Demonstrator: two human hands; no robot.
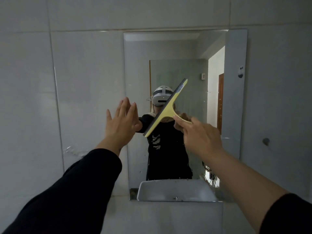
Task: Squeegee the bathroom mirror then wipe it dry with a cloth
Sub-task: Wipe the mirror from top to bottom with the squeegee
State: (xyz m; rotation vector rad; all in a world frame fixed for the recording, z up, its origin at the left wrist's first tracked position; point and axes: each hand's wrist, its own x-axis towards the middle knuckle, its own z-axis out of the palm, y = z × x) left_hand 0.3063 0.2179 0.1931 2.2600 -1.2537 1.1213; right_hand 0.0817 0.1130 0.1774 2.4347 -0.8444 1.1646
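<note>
A frameless rectangular mirror point(184, 53) hangs on the grey tiled wall ahead. My right hand point(200, 137) grips the handle of a yellow squeegee point(166, 109), forefinger stretched along it. Its dark rubber blade lies on the glass, tilted from lower left to upper right, at mid height. My left hand point(120, 123) is open with its fingers together, the fingertips at the mirror's left edge, holding nothing. Water droplets and streaks speckle the lower glass. No cloth is in view.
A white basin's rim point(168, 210) sits just below the mirror, and its reflection shows in the glass. Grey wall tiles point(67, 81) surround the mirror. A small round fitting point(265, 141) sticks out of the wall to the right.
</note>
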